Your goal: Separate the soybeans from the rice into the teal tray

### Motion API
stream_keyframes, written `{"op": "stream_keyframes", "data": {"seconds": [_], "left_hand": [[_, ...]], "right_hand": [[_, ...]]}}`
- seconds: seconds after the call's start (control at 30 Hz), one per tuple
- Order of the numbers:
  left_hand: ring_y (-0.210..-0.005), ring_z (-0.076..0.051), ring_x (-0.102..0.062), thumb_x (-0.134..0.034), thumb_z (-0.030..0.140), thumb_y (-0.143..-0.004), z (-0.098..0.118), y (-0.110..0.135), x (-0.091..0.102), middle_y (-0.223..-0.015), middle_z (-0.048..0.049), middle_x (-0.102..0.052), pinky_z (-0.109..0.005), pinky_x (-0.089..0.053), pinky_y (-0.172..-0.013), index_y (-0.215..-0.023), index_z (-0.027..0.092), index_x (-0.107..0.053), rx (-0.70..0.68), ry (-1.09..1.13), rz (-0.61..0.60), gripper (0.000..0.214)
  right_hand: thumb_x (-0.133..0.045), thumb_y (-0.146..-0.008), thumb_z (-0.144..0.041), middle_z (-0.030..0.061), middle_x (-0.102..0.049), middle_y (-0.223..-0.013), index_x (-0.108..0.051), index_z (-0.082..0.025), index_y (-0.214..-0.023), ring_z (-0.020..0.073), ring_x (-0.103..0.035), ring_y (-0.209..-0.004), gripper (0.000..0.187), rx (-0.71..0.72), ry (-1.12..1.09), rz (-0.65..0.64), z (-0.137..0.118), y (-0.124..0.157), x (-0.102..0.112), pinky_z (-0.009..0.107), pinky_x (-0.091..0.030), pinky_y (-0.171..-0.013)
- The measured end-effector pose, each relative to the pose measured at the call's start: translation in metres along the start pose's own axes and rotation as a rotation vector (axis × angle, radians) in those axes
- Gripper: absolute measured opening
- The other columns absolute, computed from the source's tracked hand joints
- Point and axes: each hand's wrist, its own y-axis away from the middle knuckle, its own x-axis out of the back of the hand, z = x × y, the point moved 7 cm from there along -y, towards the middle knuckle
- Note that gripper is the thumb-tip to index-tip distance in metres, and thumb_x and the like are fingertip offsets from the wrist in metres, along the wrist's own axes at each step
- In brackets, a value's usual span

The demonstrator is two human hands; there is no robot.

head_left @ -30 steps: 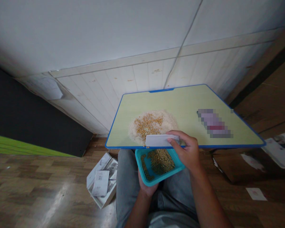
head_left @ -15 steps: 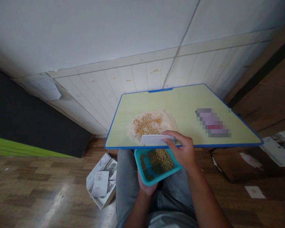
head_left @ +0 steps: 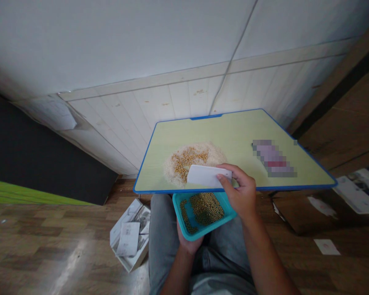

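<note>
My right hand (head_left: 241, 190) pinches a flat white scraper-like card (head_left: 204, 175) at its right end, tilted over the near part of a heap on the table. The heap is pale rice-like grains (head_left: 214, 153) with yellow soybean-like beans (head_left: 187, 159) lying in it. Below the table's front edge, my left hand (head_left: 189, 241) grips a teal plastic tray (head_left: 194, 237) from underneath, its fingers partly hidden. Inside the tray lie many round beans (head_left: 207, 208), banked in the middle with a strip along the left side. The tray's far rim is under the table edge.
The light-green folding table (head_left: 240, 127) has a blue rim and stands near the white wall. A pixelated item (head_left: 273, 159) lies on its right side. An open white box (head_left: 129, 241) sits on the floor at left, and cardboard (head_left: 322, 213) at right.
My right hand has shifted slightly right, and the white card has tilted so more of its face shows. The left hand and tray stay nearly in place.
</note>
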Motion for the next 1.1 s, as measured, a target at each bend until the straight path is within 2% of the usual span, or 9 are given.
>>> {"op": "stream_keyframes", "data": {"seconds": [0.13,0.27,0.4,0.53,0.67,0.83,1.0,1.1], "left_hand": [[-0.185,-0.037,-0.036,-0.049,0.07,-0.112,-0.0044,-0.0036,0.0014,-0.18,-0.0032,-0.07,-0.058,-0.032,-0.151,-0.167,0.032,-0.072,0.024,0.047,-0.023,0.071],[-0.185,-0.034,-0.036,-0.05,0.076,-0.11,-0.0058,-0.0001,-0.0013,-0.185,-0.0006,-0.064,-0.05,-0.035,-0.149,-0.17,0.036,-0.069,0.038,0.034,-0.014,0.075],[-0.18,-0.037,-0.046,-0.053,0.071,-0.11,-0.0027,0.0039,-0.0063,-0.181,-0.002,-0.069,-0.054,-0.041,-0.146,-0.171,0.036,-0.069,0.027,-0.015,0.012,0.072],[-0.176,-0.038,-0.053,-0.044,0.068,-0.113,-0.0026,0.0033,-0.0049,-0.176,-0.0006,-0.074,-0.056,-0.047,-0.141,-0.169,0.038,-0.071,0.022,-0.029,0.091,0.069],[-0.18,-0.032,-0.048,-0.038,0.073,-0.113,-0.0067,0.001,-0.0002,-0.181,0.0015,-0.069,-0.051,-0.04,-0.145,-0.168,0.041,-0.071,0.048,-0.008,0.114,0.071],[-0.183,-0.032,-0.042,-0.043,0.07,-0.113,-0.008,-0.0016,0.0015,-0.183,-0.0009,-0.067,-0.053,-0.028,-0.15,-0.171,0.038,-0.069,0.058,0.032,0.052,0.071],[-0.183,-0.032,-0.042,-0.041,0.071,-0.113,-0.007,-0.001,0.0006,-0.18,0.0025,-0.07,-0.055,-0.03,-0.15,-0.173,0.043,-0.066,0.055,0.002,0.056,0.07],[-0.182,-0.033,-0.044,-0.039,0.069,-0.114,-0.0056,0.0027,-0.005,-0.182,0.0006,-0.068,-0.054,-0.035,-0.149,-0.174,0.039,-0.065,0.055,0.005,0.043,0.072]], "right_hand": [[-0.081,-0.099,-0.028,0.0041,-0.094,-0.105,-0.092,-0.028,-0.111,0.0251,-0.089,-0.092,0.016,-0.012,-0.003,-0.004,0.0018,0.0006,-0.0002,0.033,-0.069,-0.08],[-0.08,-0.1,-0.029,0.005,-0.094,-0.107,-0.093,-0.028,-0.113,0.025,-0.089,-0.094,0.018,-0.021,-0.003,-0.054,0.0009,0.0015,-0.0046,0.032,-0.07,-0.082],[-0.079,-0.1,-0.031,0.0061,-0.094,-0.108,-0.093,-0.027,-0.113,0.0258,-0.09,-0.095,0.019,-0.044,-0.001,-0.056,0.0018,0.0019,-0.0046,0.033,-0.071,-0.083],[-0.079,-0.1,-0.031,0.0067,-0.094,-0.109,-0.092,-0.027,-0.114,0.0259,-0.09,-0.096,0.019,-0.046,-0.003,-0.062,0.0035,0.002,-0.0043,0.033,-0.071,-0.083],[-0.079,-0.101,-0.03,0.0067,-0.094,-0.11,-0.092,-0.027,-0.115,0.0258,-0.09,-0.095,0.02,-0.038,-0.001,-0.057,0.0042,0.0019,-0.0039,0.032,-0.07,-0.082],[-0.079,-0.1,-0.03,0.0067,-0.095,-0.109,-0.092,-0.027,-0.114,0.0256,-0.09,-0.094,0.02,-0.043,0.004,-0.056,0.004,0.0016,-0.0037,0.033,-0.07,-0.082],[-0.079,-0.1,-0.033,0.0068,-0.095,-0.109,-0.092,-0.027,-0.114,0.0263,-0.089,-0.095,0.02,-0.06,0.006,-0.066,0.0049,0.0014,-0.0046,0.034,-0.071,-0.084],[-0.079,-0.1,-0.032,0.0066,-0.094,-0.109,-0.092,-0.027,-0.114,0.0256,-0.089,-0.094,0.02,-0.046,0.007,-0.063,0.0043,0.0016,-0.0046,0.033,-0.071,-0.083]]}}
